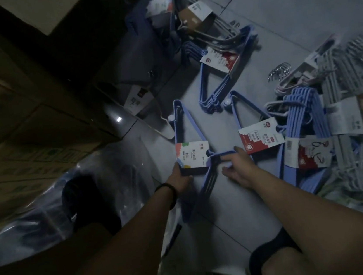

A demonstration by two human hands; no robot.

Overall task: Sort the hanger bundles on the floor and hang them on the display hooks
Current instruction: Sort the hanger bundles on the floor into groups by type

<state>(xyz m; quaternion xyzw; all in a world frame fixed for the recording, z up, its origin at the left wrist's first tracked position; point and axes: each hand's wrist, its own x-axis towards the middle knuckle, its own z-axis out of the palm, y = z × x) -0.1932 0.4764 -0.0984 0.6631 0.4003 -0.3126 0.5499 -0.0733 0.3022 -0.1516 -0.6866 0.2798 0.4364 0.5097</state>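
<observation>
Both hands on a blue hanger bundle (180, 123) lying on the floor (297, 9), its long axis running near to far.

The left hand (179, 179) curls round the bundle's near-middle edge, gripping under its label card (193, 154). The right hand (236, 167) lays fairly straight fingers on the hooks (221, 155), thumb spread apart below them. The hooks point right, and the bundle's narrow corner points far. Just right lies a red-labelled bundle (260, 138), beyond it a heap of grey bundles (343, 103). Farther off rests another blue bundle (219, 62). Cardboard boxes (13, 112) stand at left.
</observation>
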